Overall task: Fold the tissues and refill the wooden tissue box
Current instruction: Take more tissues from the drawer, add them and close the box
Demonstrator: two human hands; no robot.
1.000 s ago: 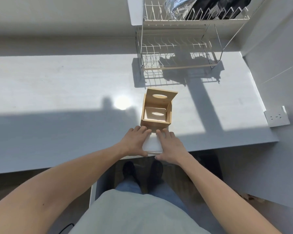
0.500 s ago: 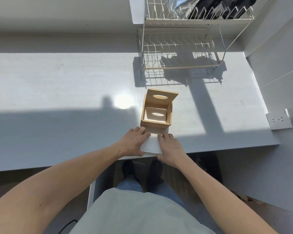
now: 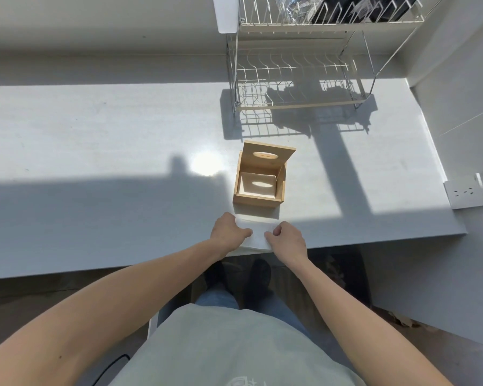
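White tissue (image 3: 258,234), thin and soft, lies at the near edge of the counter (image 3: 95,162) just in front of the wooden tissue box (image 3: 260,179); the left hand (image 3: 227,232) and the right hand (image 3: 287,240) both rest on it. A second ago both palms were spread flat over the sheet, pressing it; now the fingers are curled inward, each hand's thumb and fingertips closed on the tissue near its middle; that reads as a move from smoothing to pinching, likely to start a fold or lift the stack, though which one I cannot tell. The box has not shifted; its hinged lid stands open, tilted back, an oval slot cut through it, and sunlight through the slot throws a bright oval onto the bare floor inside; no tissue is in it, so refilling is not yet done. The box is pale plywood, square and smooth; the counter is matt grey, half in shadow; a white wire dish rack (image 3: 299,76) stands well behind.
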